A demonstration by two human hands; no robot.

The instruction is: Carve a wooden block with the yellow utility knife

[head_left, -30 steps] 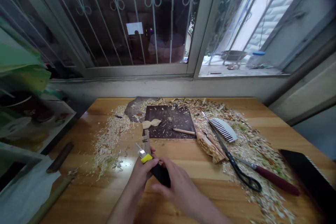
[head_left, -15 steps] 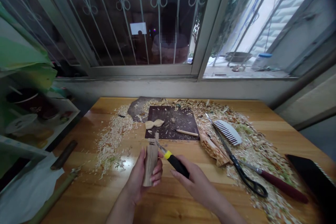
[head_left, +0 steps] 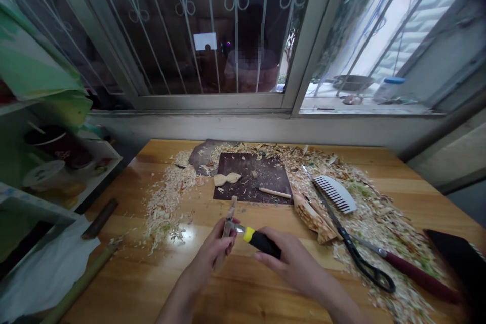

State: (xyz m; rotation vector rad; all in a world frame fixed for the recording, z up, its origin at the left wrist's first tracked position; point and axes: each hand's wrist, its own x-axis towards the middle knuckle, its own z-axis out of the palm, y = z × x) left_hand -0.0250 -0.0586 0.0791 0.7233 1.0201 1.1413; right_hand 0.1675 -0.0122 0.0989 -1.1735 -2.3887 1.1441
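My left hand (head_left: 216, 245) is closed round a partly carved piece of wood (head_left: 232, 206), its narrow end pointing away from me. In my right hand (head_left: 283, 253) is a carving knife (head_left: 261, 241) with a black and yellow handle. Its short metal blade touches or lies very close to the wood beside my left fingers; the tip is hidden. Beyond my hands, a dark mat (head_left: 250, 172) bears a small carved wooden figure (head_left: 228, 178) with a narrow waist and a pencil-like stick (head_left: 275, 193).
Wood shavings (head_left: 170, 197) ring the mat. At right lie a carved wooden piece (head_left: 313, 217), a white comb (head_left: 336, 193), a long black-handled tool (head_left: 357, 255) and a red-handled tool (head_left: 417, 273). Two sticks, one dark (head_left: 99, 218), one greenish (head_left: 83, 283), lie left. A barred window rises behind.
My left hand has rolled the wood so that its narrow edge faces me, with its broad face turned away. The knife now lies more level against it. The whole view has shifted slightly.
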